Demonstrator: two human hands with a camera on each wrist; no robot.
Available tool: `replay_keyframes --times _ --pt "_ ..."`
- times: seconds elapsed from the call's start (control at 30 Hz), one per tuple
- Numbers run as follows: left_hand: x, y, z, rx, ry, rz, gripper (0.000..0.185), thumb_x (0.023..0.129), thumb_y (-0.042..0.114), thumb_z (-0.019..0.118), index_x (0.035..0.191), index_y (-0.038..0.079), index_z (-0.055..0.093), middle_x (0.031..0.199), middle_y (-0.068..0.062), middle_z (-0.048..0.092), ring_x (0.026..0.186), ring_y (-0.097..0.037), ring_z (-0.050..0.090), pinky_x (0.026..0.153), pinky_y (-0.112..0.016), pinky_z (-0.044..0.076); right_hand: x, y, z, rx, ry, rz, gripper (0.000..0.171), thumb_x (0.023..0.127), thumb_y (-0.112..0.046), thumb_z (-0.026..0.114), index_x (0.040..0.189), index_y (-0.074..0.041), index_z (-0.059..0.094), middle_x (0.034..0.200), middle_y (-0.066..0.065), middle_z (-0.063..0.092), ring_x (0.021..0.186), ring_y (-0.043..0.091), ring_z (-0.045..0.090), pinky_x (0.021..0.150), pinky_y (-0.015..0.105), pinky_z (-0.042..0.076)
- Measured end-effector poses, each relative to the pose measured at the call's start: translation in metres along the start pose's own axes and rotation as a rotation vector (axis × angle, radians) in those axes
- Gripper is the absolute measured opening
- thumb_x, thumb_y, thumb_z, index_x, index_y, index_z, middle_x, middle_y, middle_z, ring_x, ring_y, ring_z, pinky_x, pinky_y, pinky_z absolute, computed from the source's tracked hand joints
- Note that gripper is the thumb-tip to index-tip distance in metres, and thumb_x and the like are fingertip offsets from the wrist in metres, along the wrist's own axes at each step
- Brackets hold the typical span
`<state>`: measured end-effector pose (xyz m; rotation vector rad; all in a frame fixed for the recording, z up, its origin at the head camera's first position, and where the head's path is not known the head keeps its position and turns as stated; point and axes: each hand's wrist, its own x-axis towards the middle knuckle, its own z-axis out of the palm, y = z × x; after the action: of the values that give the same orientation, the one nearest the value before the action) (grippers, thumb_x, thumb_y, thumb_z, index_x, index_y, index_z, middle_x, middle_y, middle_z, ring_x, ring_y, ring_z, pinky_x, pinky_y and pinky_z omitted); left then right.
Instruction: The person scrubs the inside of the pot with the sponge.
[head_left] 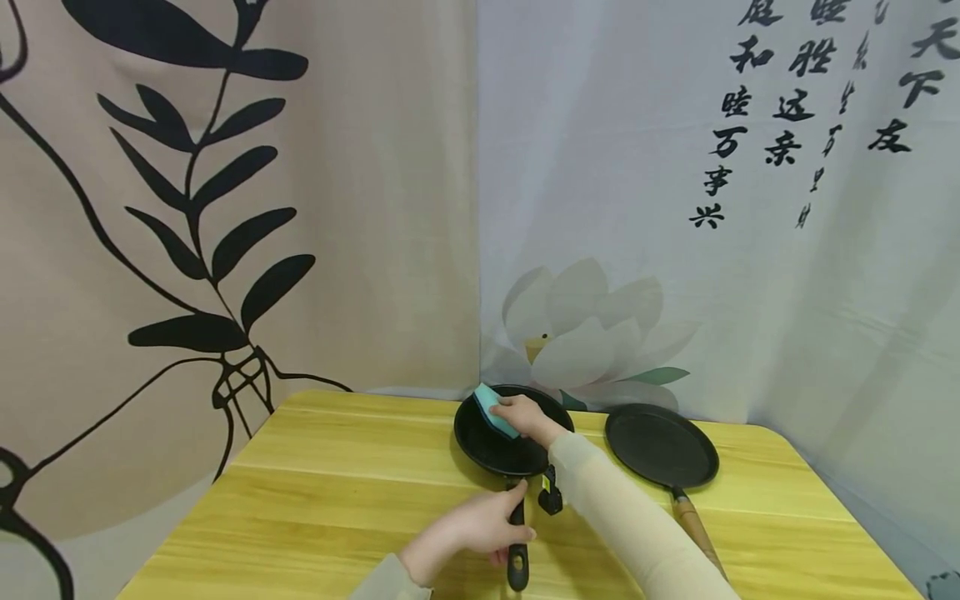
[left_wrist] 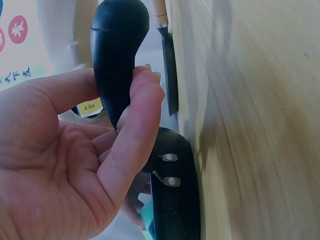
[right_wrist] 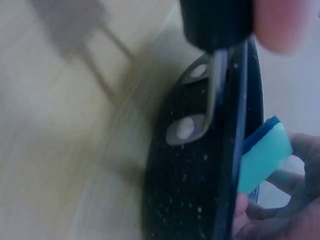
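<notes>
A black frying pan (head_left: 495,446) sits on the yellow wooden table (head_left: 337,483). My left hand (head_left: 480,525) grips its black handle (head_left: 517,550); the left wrist view shows the fingers (left_wrist: 135,120) curled round the handle (left_wrist: 117,55). My right hand (head_left: 525,417) holds a teal and blue sponge (head_left: 493,410) pressed inside the pan at its far side. In the right wrist view the sponge (right_wrist: 262,157) shows beyond the pan's rim (right_wrist: 235,150), beside the handle rivets.
A second flat black pan (head_left: 660,446) with a wooden handle (head_left: 697,525) lies to the right. A small black clip or tag (head_left: 550,492) hangs near the first pan's handle. Printed fabric backdrops stand behind the table.
</notes>
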<state>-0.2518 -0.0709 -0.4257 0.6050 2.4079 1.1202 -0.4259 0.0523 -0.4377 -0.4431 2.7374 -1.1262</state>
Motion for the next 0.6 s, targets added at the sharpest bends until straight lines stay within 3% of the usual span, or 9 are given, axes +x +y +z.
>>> replay_keyframes --times 0.07,0.13,0.2,0.27,0.6 --pt "0.0 0.0 0.0 -0.002 0.0 0.001 0.073 0.093 0.021 0.065 0.15 -0.003 0.028 0.056 -0.007 0.062 0.044 -0.019 0.061 0.046 -0.036 0.054 0.0 0.0 -0.001 -0.066 0.02 -0.021 0.052 0.097 -0.034 0.056 0.139 -0.004 0.053 0.139 0.018 0.052 0.087 0.029 0.061 0.06 0.035 0.052" --pt "0.0 0.0 0.0 -0.003 0.002 0.004 0.073 0.093 0.021 0.066 0.15 -0.003 0.028 0.055 -0.007 0.062 0.044 -0.019 0.061 0.045 -0.036 0.054 0.0 0.0 -0.003 -0.129 0.033 -0.039 0.051 0.098 -0.034 0.056 0.139 -0.004 0.053 0.14 0.018 0.051 0.103 0.033 0.061 0.077 0.039 0.053" --pt "0.0 0.0 0.001 -0.002 0.009 0.006 0.073 0.092 0.021 0.066 0.15 -0.003 0.028 0.055 -0.007 0.062 0.043 -0.019 0.06 0.044 -0.036 0.054 0.0 0.001 -0.004 -0.186 0.045 -0.056 0.051 0.098 -0.034 0.055 0.138 -0.003 0.054 0.14 0.017 0.051 0.12 0.033 0.054 0.093 0.044 0.048" --pt "-0.001 0.0 0.002 -0.002 0.016 0.008 0.073 0.092 0.02 0.066 0.15 -0.004 0.029 0.055 -0.007 0.061 0.043 -0.018 0.06 0.044 -0.036 0.054 0.0 0.002 -0.006 -0.234 0.051 -0.068 0.05 0.098 -0.033 0.055 0.138 -0.003 0.054 0.14 0.017 0.051 0.126 0.035 0.049 0.102 0.048 0.042" --pt "-0.001 -0.001 0.001 -0.025 0.003 0.001 0.072 0.092 0.019 0.066 0.15 -0.003 0.029 0.057 -0.006 0.063 0.043 -0.018 0.06 0.046 -0.04 0.055 -0.009 0.004 -0.014 -0.437 0.085 -0.06 0.046 0.096 -0.03 0.06 0.138 -0.012 0.057 0.132 0.021 0.055 0.118 0.046 0.048 0.096 0.057 0.042"
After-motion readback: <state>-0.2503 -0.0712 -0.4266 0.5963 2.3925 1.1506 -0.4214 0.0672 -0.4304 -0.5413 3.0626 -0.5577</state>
